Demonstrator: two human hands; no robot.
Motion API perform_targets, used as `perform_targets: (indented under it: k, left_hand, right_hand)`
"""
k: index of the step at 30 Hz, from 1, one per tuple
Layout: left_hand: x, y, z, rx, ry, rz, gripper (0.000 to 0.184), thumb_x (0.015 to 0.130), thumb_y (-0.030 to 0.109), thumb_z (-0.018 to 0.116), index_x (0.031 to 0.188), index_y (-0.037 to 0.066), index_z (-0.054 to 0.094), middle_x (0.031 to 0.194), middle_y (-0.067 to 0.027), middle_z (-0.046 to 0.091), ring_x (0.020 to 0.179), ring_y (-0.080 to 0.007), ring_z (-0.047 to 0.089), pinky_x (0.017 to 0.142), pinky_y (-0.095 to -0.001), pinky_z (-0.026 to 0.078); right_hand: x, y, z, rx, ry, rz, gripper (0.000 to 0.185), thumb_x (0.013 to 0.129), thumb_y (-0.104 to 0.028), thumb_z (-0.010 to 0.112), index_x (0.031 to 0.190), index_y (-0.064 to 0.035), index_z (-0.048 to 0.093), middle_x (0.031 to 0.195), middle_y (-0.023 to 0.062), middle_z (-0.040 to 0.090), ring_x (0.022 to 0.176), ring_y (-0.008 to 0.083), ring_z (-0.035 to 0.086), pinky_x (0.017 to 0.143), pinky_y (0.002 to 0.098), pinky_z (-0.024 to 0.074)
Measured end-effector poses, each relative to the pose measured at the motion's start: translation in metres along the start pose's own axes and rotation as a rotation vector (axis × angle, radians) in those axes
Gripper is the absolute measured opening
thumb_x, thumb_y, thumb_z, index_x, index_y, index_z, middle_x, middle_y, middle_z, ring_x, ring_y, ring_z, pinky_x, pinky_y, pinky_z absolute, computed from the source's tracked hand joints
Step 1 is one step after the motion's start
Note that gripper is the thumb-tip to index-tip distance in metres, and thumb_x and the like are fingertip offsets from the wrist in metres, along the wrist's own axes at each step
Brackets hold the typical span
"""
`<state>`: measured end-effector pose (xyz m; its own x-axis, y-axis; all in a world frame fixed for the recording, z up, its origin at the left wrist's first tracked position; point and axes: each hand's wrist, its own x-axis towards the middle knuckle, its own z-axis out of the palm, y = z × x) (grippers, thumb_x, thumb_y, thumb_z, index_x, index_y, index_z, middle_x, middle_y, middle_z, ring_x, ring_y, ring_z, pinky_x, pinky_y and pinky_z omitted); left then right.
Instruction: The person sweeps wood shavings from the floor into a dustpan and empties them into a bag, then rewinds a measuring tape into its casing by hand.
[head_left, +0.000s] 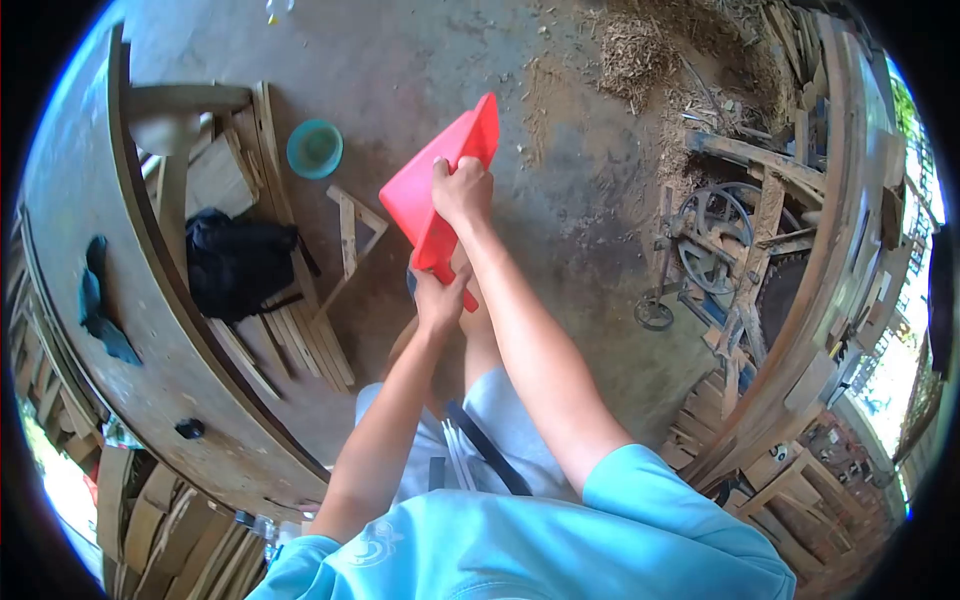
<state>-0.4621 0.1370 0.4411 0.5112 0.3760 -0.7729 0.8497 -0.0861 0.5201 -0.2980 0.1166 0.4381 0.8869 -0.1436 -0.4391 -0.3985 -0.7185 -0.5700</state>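
A red plastic dustpan is held out in front of me above the floor, tilted, with its wide pan pointing away. My left hand is closed around it at the handle end, close to my knees. Farther up, my right hand grips the dustpan's side edge with bent fingers. Part of the pan is hidden behind that fist. Whatever the pan may contain cannot be made out.
To the left stands a long table with a dark cloth on it. A teal basin, a black bag and planks lie beside it. Wood shavings are heaped at the back right, near a wheeled machine.
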Motion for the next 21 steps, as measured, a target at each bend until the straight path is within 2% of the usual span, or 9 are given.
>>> perform_targets:
  k: [2, 3, 5, 11, 14, 15, 16, 18, 21]
  left_hand:
    - [0.013, 0.015, 0.007, 0.042, 0.06, 0.137, 0.068, 0.081, 0.025, 0.068, 0.13, 0.0, 0.03, 0.107, -0.0222, 0.06, 0.097, -0.0368, 0.062, 0.086, -0.0412, 0.047]
    - [0.013, 0.043, 0.002, 0.037, -0.032, -0.063, 0.067, 0.082, 0.019, 0.066, 0.132, 0.0, 0.025, 0.106, -0.0219, 0.06, 0.086, -0.0351, 0.066, 0.074, -0.041, 0.053]
    - [0.025, 0.068, 0.016, -0.286, -0.008, -0.129, 0.044, 0.089, 0.004, 0.052, 0.125, 0.0, 0.027, 0.094, -0.019, 0.061, 0.062, -0.0268, 0.067, 0.047, -0.033, 0.055]
    - [0.085, 0.172, 0.02, -0.545, -0.33, -0.399, 0.036, 0.095, 0.025, 0.052, 0.118, -0.001, 0.042, 0.092, -0.021, 0.063, 0.062, -0.0299, 0.066, 0.054, -0.0406, 0.057]
    - [0.133, 0.194, 0.017, -0.618, -0.463, -0.456, 0.036, 0.094, 0.027, 0.054, 0.113, -0.003, 0.053, 0.095, -0.0174, 0.065, 0.074, -0.0266, 0.068, 0.066, -0.0387, 0.057]
    - [0.144, 0.205, 0.017, -0.475, -0.375, -0.401, 0.032, 0.091, 0.029, 0.057, 0.1, -0.001, 0.063, 0.087, -0.0111, 0.065, 0.073, -0.0173, 0.064, 0.062, -0.0304, 0.052]
    - [0.154, 0.22, 0.015, -0.422, -0.356, -0.406, 0.033, 0.091, 0.03, 0.058, 0.101, -0.001, 0.063, 0.088, -0.0106, 0.065, 0.075, -0.0167, 0.064, 0.065, -0.0302, 0.051]
    - [0.175, 0.25, 0.008, -0.311, -0.31, -0.415, 0.035, 0.09, 0.032, 0.059, 0.102, -0.001, 0.064, 0.091, -0.0094, 0.066, 0.079, -0.0154, 0.063, 0.07, -0.0299, 0.049]
    - [0.201, 0.271, -0.007, -0.231, -0.311, -0.309, 0.042, 0.089, 0.035, 0.058, 0.107, -0.003, 0.063, 0.099, -0.0108, 0.065, 0.087, -0.0182, 0.063, 0.081, -0.0308, 0.048]
  right_hand:
    - [0.03, -0.008, -0.013, 0.048, 0.039, 0.03, 0.036, 0.083, -0.027, 0.056, 0.068, 0.0055, 0.06, 0.07, 0.0297, 0.062, 0.074, 0.0458, 0.063, 0.07, 0.0505, 0.0501]
    - [0.045, -0.006, -0.018, 0.074, 0.046, 0.06, 0.035, 0.082, -0.026, 0.056, 0.068, 0.0057, 0.06, 0.07, 0.0297, 0.061, 0.074, 0.0459, 0.063, 0.069, 0.0514, 0.0491]
    - [0.071, -0.01, -0.033, 0.124, 0.043, 0.11, 0.039, 0.084, -0.031, 0.057, 0.071, 0.0059, 0.06, 0.071, 0.029, 0.062, 0.076, 0.0448, 0.063, 0.068, 0.0501, 0.0487]
    - [0.132, -0.036, -0.091, 0.527, -0.064, 0.078, 0.041, 0.091, -0.037, 0.058, 0.092, 0.0029, 0.061, 0.084, 0.0203, 0.067, 0.08, 0.0368, 0.065, 0.071, 0.0409, 0.0502]
    - [0.131, -0.039, -0.106, 0.092, 0.033, 0.125, 0.042, 0.089, -0.039, 0.058, 0.103, 0.0009, 0.058, 0.097, 0.0219, 0.066, 0.093, 0.0392, 0.061, 0.081, 0.0468, 0.0477]
    - [0.126, -0.043, -0.107, 0.029, 0.057, 0.196, 0.048, 0.088, -0.041, 0.059, 0.11, 0.0016, 0.054, 0.103, 0.0262, 0.062, 0.096, 0.0425, 0.06, 0.086, 0.048, 0.0458]
    - [0.123, -0.036, -0.097, 0.027, 0.018, 0.302, 0.053, 0.089, -0.045, 0.057, 0.117, -0.0001, 0.051, 0.112, 0.0257, 0.058, 0.108, 0.0382, 0.055, 0.092, 0.0454, 0.0427]
    - [0.118, -0.019, -0.061, 0.027, 0.099, 0.346, 0.054, 0.089, -0.047, 0.055, 0.118, -0.002, 0.051, 0.11, 0.0209, 0.06, 0.101, 0.0346, 0.059, 0.086, 0.0435, 0.0474]
    - [0.156, -0.107, -0.115, 0.887, -0.405, 1.143, 0.056, 0.089, -0.044, 0.057, 0.13, -0.008, 0.045, 0.114, 0.0199, 0.058, 0.108, 0.0331, 0.059, 0.083, 0.0538, 0.0518]
